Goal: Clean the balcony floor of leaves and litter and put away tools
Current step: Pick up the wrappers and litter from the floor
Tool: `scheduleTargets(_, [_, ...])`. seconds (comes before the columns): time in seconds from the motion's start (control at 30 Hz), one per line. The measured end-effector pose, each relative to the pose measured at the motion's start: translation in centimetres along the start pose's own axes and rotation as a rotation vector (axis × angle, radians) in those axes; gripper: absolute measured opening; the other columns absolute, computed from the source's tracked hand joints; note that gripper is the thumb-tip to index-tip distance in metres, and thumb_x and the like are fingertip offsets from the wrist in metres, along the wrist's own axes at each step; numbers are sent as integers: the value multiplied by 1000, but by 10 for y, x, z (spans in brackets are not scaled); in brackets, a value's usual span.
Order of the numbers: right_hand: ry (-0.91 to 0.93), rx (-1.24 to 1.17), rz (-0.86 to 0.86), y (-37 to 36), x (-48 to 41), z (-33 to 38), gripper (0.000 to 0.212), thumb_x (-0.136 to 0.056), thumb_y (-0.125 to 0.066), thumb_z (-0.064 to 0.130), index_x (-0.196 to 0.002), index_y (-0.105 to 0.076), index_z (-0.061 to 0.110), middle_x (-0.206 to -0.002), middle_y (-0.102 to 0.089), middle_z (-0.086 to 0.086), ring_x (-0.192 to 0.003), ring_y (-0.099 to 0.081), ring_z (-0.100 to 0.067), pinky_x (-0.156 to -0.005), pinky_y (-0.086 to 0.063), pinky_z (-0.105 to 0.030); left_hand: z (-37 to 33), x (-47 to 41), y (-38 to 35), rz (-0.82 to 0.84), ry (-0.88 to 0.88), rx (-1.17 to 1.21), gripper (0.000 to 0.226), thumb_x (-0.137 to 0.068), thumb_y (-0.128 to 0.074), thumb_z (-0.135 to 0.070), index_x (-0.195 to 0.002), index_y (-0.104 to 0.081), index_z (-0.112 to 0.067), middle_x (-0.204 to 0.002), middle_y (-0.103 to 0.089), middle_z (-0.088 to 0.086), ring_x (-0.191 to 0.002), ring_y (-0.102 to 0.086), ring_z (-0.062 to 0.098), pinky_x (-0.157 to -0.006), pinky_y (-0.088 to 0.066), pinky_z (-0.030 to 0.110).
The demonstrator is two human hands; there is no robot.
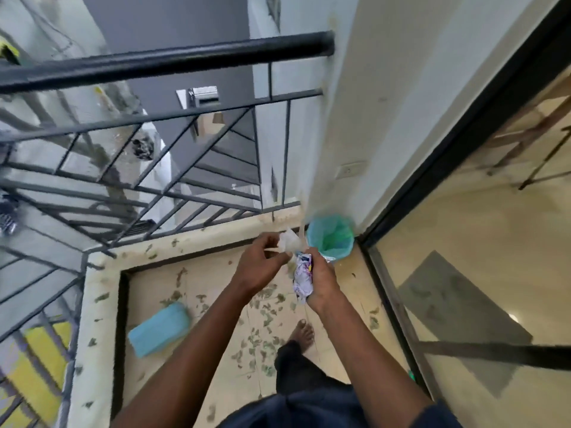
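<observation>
A crumpled white scrap point(289, 242) is pinched by the left grip point(262, 265), and a crumpled printed wrapper point(302, 281) is clasped in the curled fingers of the right grip point(323, 281). Both are held above the balcony floor point(145, 288), near the green-lined bin point(330, 239) (set in the corner by the wall). Leaves point(265, 319) are scattered over the tiles, and a flat blue object point(159, 329) is seen lying by the kerb.

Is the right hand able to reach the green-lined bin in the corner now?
Probably yes. The bin stands open-mouthed just ahead of the right hand, which grips a crumpled wrapper; nothing shows between them, though bending down may be needed.
</observation>
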State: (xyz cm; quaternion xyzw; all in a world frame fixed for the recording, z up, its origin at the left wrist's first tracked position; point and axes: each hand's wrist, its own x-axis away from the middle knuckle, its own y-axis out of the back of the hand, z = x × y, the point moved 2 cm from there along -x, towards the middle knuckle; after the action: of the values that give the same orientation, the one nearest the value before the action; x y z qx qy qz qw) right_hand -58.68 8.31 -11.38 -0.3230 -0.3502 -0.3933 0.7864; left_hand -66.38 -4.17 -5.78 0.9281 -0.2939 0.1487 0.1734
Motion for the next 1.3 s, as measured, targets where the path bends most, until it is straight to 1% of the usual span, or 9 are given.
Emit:
scheduleTargets(0.13, [-47,-85,-6,11,-43,40,24,-100,-57,22,-78,-57,14,-52,-55,1,-40,-52,-14,-43,-42,-19,-27,-60,-17,140,-77,-135,77,-86,-83,-22,-150,-43,-38,-132,-57,-15,-111,-64,9,-94,-56,33])
scheduleTargets(0.23, [-59,-132,45,11,-80,59,26,-99,-59,32,-107,-68,9,-79,-67,-6,-57,-63,-20,-49,-49,-23,-34,-98,-29,288,-88,-255,84,-83,-85,-22,-152,-43,-42,-141,-53,-12,-116,-63,11,-97,-55,32])
scheduleTargets(0.37, [-76,-171,-43,28,-160,43,92,-60,-89,45,-133,-62,-3,-111,-67,-16,-106,-70,-36,-85,-55,-38,-47,-134,-49,501,-64,-384,81,-76,-93,-21,-146,-54,-31,-134,-61,-9,-107,-66,14,-82,-54,15])
scheduleTargets(0.43, [-122,-281,-20,23,-169,53,95,-54,-92,45,-132,-64,-1,-120,-70,-18,-121,-65,-40,-96,-56,-46,-50,-152,-62,560,-62,-438,84,-69,-97,-31,-143,-57,-32,-131,-64,-13,-99,-69,8,-85,-57,20])
scheduleTargets(0.57, [-116,-499,-30,8,-150,97,29,-94,-55,26,-109,-65,4,-97,-69,-16,-85,-70,-32,-64,-60,-34,-50,-195,-85,626,-108,-520,86,-67,-96,-27,-142,-57,-38,-131,-62,-18,-82,-71,-2,-82,-59,24])
scheduleTargets(0.83, [-29,-734,-283,8,-241,129,54,-95,-72,39,-125,-66,-6,-110,-75,-25,-81,-76,-34,-59,-61,-39,-25,-317,-132,738,-56,-494,69,-72,-84,-6,-128,-65,-41,-110,-73,-16,-78,-76,14,-77,-63,40])
scheduleTargets(1.07, [0,-882,-580,34,-367,110,35,-88,-81,41,-83,-72,8,-103,-77,-23,-94,-74,-38,-95,-57,-60,60,-418,-205,845,118,-523,55,-79,-75,14,-114,-71,-27,-96,-79,-11,-82,-74,8,-70,-59,24])
scheduleTargets(1.17, [-62,-897,-662,59,-427,81,33,-87,-81,42,-73,-71,14,-82,-77,-11,-79,-72,-32,-97,-56,-57,107,-455,-248,913,299,-541,37,-90,-66,3,-113,-70,-25,-83,-75,-6,-77,-69,10,-66,-56,27])
scheduleTargets(1.3, [-7,-869,-720,87,-532,33,38,-95,-75,39,-68,-63,14,-68,-67,-9,-66,-66,-28,-72,-60,-47,199,-513,-296,827,461,-540,17,-98,-69,-29,-113,-70,-22,-103,-73,6,-89,-70,21,-68,-57,29])
